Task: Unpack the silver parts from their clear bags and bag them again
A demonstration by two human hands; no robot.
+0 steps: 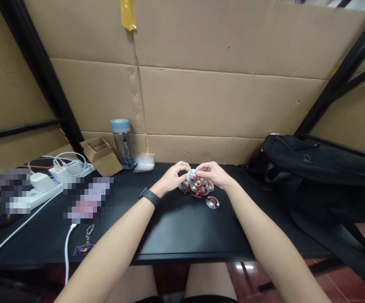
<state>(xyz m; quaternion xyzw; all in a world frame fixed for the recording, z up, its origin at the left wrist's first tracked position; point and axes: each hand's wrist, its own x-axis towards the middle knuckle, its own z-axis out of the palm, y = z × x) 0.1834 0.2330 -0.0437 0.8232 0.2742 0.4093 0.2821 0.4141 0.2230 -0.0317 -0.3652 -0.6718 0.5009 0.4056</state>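
Both my hands meet above the black table [185, 235], near its back edge. Pinched between them is a small round domed metal disc [192, 175], shiny with a red bit at its middle. My left hand [173, 176], with a dark band at the wrist, is closed on its left edge. On its right side, the thumb and fingertips of my right hand [213, 171] press it. Just below lies a heap of similar metal discs [198, 190] with red bits, partly hidden by my hands. A single metal disc [212, 202] lies apart, nearer to me.
Left are a clear bottle with a blue lid [123, 145], an open cardboard box [102, 155], a clear plastic packet [145, 162], white power strips [43, 187], a blurred phone-like item [90, 198] and a keychain [86, 246]. A black backpack [324, 176] sits right. Cardboard [198, 101] walls the back.
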